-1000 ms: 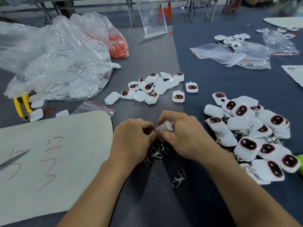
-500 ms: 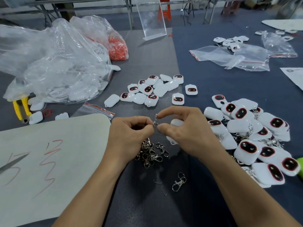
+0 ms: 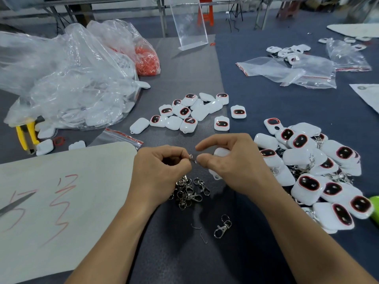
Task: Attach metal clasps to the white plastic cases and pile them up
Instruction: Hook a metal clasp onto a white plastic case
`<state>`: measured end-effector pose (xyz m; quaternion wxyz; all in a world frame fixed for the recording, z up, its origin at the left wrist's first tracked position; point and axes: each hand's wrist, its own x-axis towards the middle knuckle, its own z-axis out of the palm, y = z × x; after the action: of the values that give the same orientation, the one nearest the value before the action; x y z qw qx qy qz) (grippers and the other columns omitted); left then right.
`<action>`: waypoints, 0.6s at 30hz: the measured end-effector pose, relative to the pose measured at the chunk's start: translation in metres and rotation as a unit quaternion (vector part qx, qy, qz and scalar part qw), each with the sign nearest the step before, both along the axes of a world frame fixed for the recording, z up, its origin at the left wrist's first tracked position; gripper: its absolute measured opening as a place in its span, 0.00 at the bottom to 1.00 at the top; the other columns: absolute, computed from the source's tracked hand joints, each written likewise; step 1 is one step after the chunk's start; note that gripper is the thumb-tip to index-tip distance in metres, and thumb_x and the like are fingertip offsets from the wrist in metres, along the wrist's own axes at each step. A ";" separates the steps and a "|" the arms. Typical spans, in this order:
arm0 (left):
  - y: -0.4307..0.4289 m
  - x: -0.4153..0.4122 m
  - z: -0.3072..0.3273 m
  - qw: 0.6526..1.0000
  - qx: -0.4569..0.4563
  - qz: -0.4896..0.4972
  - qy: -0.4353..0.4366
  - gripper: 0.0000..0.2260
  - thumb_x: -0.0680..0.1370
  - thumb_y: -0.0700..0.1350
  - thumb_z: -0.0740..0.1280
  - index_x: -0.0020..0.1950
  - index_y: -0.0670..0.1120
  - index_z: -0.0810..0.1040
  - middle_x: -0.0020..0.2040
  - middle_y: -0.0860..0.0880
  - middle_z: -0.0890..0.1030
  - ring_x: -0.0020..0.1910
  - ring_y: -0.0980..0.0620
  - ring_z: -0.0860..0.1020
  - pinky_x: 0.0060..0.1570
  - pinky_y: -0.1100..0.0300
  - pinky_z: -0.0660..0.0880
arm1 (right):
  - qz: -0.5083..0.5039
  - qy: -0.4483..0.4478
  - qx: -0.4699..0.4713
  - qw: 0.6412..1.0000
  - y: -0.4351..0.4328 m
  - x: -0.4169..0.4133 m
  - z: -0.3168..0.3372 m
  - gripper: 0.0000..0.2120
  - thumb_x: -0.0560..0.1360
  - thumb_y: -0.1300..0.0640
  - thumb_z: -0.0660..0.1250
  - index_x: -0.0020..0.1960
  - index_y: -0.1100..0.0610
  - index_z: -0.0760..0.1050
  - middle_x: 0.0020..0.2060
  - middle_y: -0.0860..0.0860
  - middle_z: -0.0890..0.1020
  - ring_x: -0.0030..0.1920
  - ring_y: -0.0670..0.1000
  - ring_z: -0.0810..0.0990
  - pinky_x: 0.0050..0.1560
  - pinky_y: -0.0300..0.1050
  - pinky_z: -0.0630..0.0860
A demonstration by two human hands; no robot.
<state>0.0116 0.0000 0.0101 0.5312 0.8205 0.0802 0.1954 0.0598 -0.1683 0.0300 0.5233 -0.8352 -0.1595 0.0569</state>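
Note:
My left hand (image 3: 162, 171) pinches a small metal clasp (image 3: 192, 158) between thumb and forefinger above the table. My right hand (image 3: 231, 162) is just right of it and holds a white plastic case (image 3: 220, 152) tucked under its curled fingers. Its forefinger and thumb reach toward the clasp with a gap between them. A heap of loose clasps (image 3: 186, 191) lies below my hands, and one single clasp (image 3: 222, 227) lies nearer me. Bare cases (image 3: 190, 111) are scattered beyond my hands. A pile of cases with clasps (image 3: 317, 171) sits on the right.
Large clear bags (image 3: 61, 78) and a bag of orange rings (image 3: 147, 60) fill the far left, with yellow pliers (image 3: 26, 134) beside them. A white sheet (image 3: 61, 191) with scissors (image 3: 16, 201) lies at the left. Zip bags (image 3: 287, 70) lie far right, an acrylic stand (image 3: 188, 23) behind.
My hands, pressed together on the case a second ago, have parted. The case has dropped into my right palm, and my left hand now holds the clasp up between them.

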 end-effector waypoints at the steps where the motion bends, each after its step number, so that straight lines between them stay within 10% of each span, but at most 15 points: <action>1: 0.000 -0.001 0.001 1.000 0.008 -0.010 -0.001 0.06 0.64 0.43 0.70 0.33 0.55 0.84 0.27 0.52 0.79 0.26 0.60 0.70 0.27 0.67 0.67 | 0.013 0.000 -0.016 1.000 0.001 -0.001 0.000 0.05 0.69 0.51 0.80 0.43 0.44 0.86 0.26 0.43 0.80 0.26 0.40 0.75 0.27 0.28 0.67; 7: -0.003 -0.001 0.004 0.998 -0.040 -0.036 0.016 0.06 0.65 0.42 0.69 0.34 0.51 0.85 0.26 0.47 0.77 0.27 0.57 0.68 0.28 0.64 0.65 | 0.024 -0.026 -0.068 0.997 0.004 -0.007 0.001 0.05 0.70 0.50 0.79 0.44 0.43 0.86 0.25 0.32 0.78 0.29 0.35 0.77 0.28 0.26 0.68; 18: -0.006 -0.001 0.003 0.998 -0.050 -0.034 0.015 0.07 0.64 0.41 0.70 0.33 0.52 0.85 0.26 0.53 0.77 0.26 0.57 0.69 0.27 0.65 0.66 | 0.013 0.054 -0.047 0.997 0.003 0.000 -0.003 0.07 0.71 0.54 0.77 0.36 0.45 0.86 0.25 0.44 0.81 0.28 0.39 0.75 0.27 0.29 0.67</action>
<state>0.0102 -0.0055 0.0135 0.5769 0.7978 0.0693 0.1608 0.0602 -0.1654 0.0275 0.4902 -0.8526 -0.1385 0.1164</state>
